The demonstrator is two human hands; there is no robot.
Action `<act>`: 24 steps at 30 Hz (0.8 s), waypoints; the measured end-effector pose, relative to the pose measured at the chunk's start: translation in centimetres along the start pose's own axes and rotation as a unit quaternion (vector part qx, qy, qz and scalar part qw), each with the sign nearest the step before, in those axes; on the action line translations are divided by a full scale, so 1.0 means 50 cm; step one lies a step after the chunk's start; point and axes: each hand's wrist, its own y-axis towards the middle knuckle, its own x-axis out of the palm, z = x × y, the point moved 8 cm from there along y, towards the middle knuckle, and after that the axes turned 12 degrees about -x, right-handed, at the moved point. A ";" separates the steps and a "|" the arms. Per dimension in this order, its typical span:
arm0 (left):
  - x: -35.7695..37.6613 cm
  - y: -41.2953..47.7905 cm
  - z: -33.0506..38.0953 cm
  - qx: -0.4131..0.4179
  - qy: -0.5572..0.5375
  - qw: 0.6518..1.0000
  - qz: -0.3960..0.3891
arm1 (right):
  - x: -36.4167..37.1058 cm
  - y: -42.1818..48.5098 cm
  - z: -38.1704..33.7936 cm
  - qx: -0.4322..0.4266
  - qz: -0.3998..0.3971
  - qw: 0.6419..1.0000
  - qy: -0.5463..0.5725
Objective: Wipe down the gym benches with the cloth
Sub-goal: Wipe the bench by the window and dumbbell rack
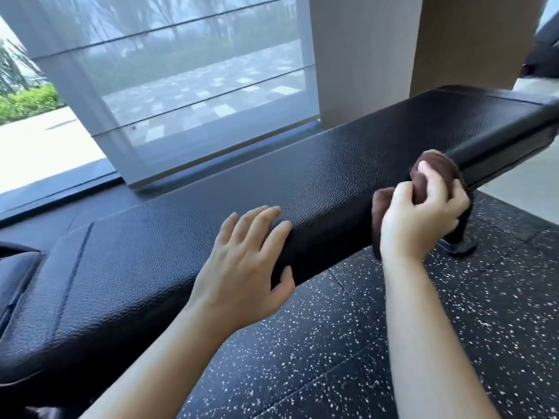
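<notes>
One black padded bench (302,176) spans the view, one brown cloth (435,173) is bunched against its near side edge, clamped in the right hand (420,213), while the left hand (245,261) lies flat on the pad, fingers apart, above speckled floor (348,343).

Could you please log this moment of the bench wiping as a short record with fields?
bench: black padded gym bench, running from lower left to upper right
cloth: brown cloth, bunched against the bench's near side edge
right hand: right hand gripping the cloth
left hand: left hand flat on the bench top, thumb over the near edge
floor: speckled black rubber floor
</notes>
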 end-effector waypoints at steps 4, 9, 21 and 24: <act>-0.013 -0.003 -0.001 -0.007 -0.002 1.000 0.028 | 0.011 -0.063 -0.047 0.013 -0.005 1.000 0.001; -0.056 -0.055 -0.028 -0.089 -0.005 0.991 0.103 | 0.010 -0.204 -0.127 -0.072 -0.032 0.997 -0.003; -0.065 -0.159 -0.074 -0.062 0.048 0.991 0.108 | 0.010 -0.149 -0.079 0.038 0.000 0.999 0.004; -0.075 -0.179 -0.091 -0.025 0.074 0.991 0.107 | 0.019 -0.251 -0.139 0.008 -0.023 1.000 -0.007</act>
